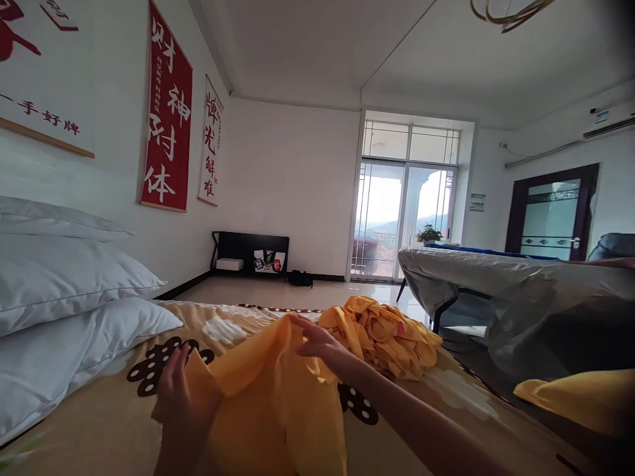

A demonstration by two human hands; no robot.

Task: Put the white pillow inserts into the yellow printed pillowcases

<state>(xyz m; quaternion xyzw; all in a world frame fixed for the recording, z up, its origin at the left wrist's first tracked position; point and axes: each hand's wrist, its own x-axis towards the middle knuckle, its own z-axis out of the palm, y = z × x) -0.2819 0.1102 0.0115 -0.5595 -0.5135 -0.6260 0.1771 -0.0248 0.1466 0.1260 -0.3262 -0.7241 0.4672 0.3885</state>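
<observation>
A yellow cloth [248, 403] is held up in front of me over the bed, its lower part hanging in folds. At its left corner is my left hand [181, 390], the cloth between thumb and fingers. My right hand [315, 340] reaches across from the right and pinches the cloth's raised top edge. Just beyond that hand, a crumpled heap of yellow fabric [387, 334] lies on the bed. Whether the held cloth joins the heap is hidden behind my right hand and forearm.
White pillows [84, 284] are stacked at the left. The bed has a brown patterned sheet [124, 430]. More yellow fabric [580, 396] shows at the right edge. A table under clear plastic [496, 271] stands to the right, and a low black rack [248, 244] by the wall.
</observation>
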